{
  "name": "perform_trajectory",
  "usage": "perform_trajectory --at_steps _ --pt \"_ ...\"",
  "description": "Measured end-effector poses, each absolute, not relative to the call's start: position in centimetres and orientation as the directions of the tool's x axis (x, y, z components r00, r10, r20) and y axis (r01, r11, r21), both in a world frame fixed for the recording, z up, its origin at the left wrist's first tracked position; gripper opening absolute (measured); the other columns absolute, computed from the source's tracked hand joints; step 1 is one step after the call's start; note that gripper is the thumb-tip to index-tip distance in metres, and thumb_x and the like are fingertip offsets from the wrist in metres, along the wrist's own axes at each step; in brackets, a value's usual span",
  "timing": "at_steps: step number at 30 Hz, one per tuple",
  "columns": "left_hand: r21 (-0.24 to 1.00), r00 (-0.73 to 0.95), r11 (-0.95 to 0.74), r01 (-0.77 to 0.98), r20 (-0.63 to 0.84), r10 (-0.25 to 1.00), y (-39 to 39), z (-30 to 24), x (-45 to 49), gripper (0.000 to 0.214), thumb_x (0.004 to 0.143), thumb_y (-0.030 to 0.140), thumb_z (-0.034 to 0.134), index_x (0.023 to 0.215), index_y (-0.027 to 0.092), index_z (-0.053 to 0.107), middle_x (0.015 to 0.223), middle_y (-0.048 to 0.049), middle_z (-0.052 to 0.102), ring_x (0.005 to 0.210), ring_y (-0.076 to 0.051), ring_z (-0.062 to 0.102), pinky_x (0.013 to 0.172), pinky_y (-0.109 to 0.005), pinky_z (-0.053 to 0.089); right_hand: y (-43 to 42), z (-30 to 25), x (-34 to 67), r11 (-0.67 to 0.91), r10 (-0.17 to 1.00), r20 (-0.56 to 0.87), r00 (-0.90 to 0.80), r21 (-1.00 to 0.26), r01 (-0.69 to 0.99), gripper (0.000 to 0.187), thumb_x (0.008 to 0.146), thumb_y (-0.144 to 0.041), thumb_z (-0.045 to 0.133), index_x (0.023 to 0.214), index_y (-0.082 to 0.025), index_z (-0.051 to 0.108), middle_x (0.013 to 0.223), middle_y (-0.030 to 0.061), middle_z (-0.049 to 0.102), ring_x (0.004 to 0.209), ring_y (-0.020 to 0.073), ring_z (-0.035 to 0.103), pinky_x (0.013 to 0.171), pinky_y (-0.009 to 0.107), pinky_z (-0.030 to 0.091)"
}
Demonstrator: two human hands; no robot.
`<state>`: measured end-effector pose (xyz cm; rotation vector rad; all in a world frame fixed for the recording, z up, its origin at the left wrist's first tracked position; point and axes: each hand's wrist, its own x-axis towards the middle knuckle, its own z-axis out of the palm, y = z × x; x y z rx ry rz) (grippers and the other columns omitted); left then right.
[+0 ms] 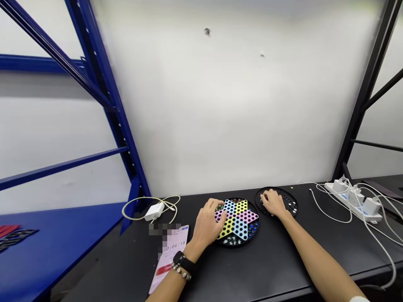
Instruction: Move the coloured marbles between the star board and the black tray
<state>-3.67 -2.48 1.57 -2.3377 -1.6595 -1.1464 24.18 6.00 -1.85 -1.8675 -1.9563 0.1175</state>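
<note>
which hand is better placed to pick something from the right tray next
Probably the right hand: it is over that tray, while the left hand is at the star board.

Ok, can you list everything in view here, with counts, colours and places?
Star board: 1, yellow, blue and pink, centre
Round tray: 1, black, under the star
Glossy pieces: uncounted, blue, white, green, in that tray
Second tray: 1, black, with small pieces, to the right
Phone: 1, pinkish screen, left
Charger: 1, white, behind the phone
Power strip: 1, white, far right
Table: 1, black, underneath
Blue surface: 1, blue, left
Wall: 1, white, behind
Watch: 1, black, left wrist
Left hand: 1, bare, at the star's left
Right hand: 1, bare, at the second tray
</note>
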Motion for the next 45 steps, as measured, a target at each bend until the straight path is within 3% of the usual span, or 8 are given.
perform_trajectory --at_steps 3,8,19,29,33,37,41,45 --pt "0.358 0.137 -0.409 0.839 0.589 0.796 -2.5 1.6 -3.7 0.017 0.086 0.028 0.05 0.1 0.024 0.059 0.106 -0.0031 0.064 0.096 -0.021 0.063 0.081 -0.034 0.05 5.2 -1.7 22.6 0.206 0.948 0.305 -0.092 -0.366 0.908 0.03 0.097 -0.04 0.039 0.093 -0.022 0.063 0.104 0.0068 0.06 0.103 0.0212 0.051 0.088 0.035 0.033" --pt "0.36 0.143 -0.411 0.838 0.582 0.801 -2.5 1.6 -3.6 0.018 0.086 0.028 0.049 0.101 0.024 0.059 0.107 -0.004 0.064 0.097 -0.022 0.063 0.082 -0.034 0.05 3.6 -1.7 19.2 0.405 0.907 0.265 -0.328 -0.336 0.85 0.028 0.095 -0.041 0.043 0.083 -0.021 0.057 0.091 0.0032 0.059 0.093 0.0186 0.052 0.085 0.032 0.032" --pt "0.363 0.143 -0.407 0.838 0.574 0.806 -2.5 1.8 -3.6 0.017 0.086 0.027 0.05 0.1 0.024 0.058 0.107 -0.0035 0.063 0.095 -0.021 0.063 0.081 -0.034 0.049 3.4 -1.2 18.6 0.403 0.914 0.17 -0.369 -0.282 0.87 0.041 0.094 -0.038 0.041 0.064 -0.018 0.058 0.073 0.0032 0.061 0.068 0.0138 0.051 0.065 0.025 0.029" --pt "0.358 0.161 -0.427 0.831 0.58 0.799 -2.5 1.7 -3.6 0.016 0.087 0.028 0.05 0.1 0.024 0.058 0.106 -0.0033 0.063 0.096 -0.021 0.063 0.082 -0.033 0.049 3.9 -1.6 18.9 0.347 0.937 0.2 -0.287 -0.417 0.84 0.056 0.097 -0.044 0.032 0.055 -0.018 0.056 0.055 0.0001 0.051 0.053 0.0116 0.043 0.054 0.025 0.024" --pt "0.357 0.161 -0.426 0.831 0.579 0.799 -2.5 1.6 -3.6 0.017 0.087 0.028 0.049 0.101 0.023 0.058 0.107 -0.0035 0.062 0.097 -0.021 0.062 0.083 -0.034 0.049 5.0 -1.2 20.5 0.247 0.924 0.378 -0.048 -0.499 0.831 0.059 0.099 -0.049 0.023 0.058 -0.019 0.053 0.058 0.0014 0.054 0.055 0.0132 0.046 0.056 0.026 0.025" --pt "0.353 0.168 -0.422 0.835 0.568 0.806 -2.5 1.6 -3.7 0.019 0.087 0.029 0.05 0.103 0.023 0.058 0.109 -0.0035 0.062 0.1 -0.021 0.061 0.084 -0.033 0.047 6.3 -1.6 23.6 0.086 0.921 0.367 0.129 -0.514 0.853 0.048 0.097 -0.047 0.032 0.064 -0.02 0.054 0.065 0.0026 0.058 0.062 0.0148 0.05 0.059 0.026 0.028" --pt "0.344 0.173 -0.383 0.857 0.507 0.844 -2.4 1.4 -3.8 0.022 0.087 0.03 0.05 0.107 0.024 0.057 0.112 -0.0039 0.06 0.102 -0.022 0.059 0.086 -0.034 0.046 6.9 -2.6 24.9 0.085 0.944 0.321 0.076 -0.459 0.884 0.031 0.093 -0.042 0.043 0.078 -0.02 0.06 0.087 0.0047 0.064 0.084 0.0189 0.055 0.073 0.029 0.033" --pt "0.317 0.189 -0.326 0.891 0.394 0.899 -2.3 0.9 -3.8 0.027 0.086 0.033 0.05 0.111 0.024 0.056 0.117 -0.0055 0.058 0.108 -0.024 0.056 0.085 -0.036 0.043 5.8 -2.8 22.8 0.281 0.93 0.34 -0.139 -0.416 0.865 0.026 0.093 -0.039 0.044 0.105 -0.024 0.063 0.115 0.0068 0.063 0.109 0.0237 0.049 0.09 0.039 0.032"
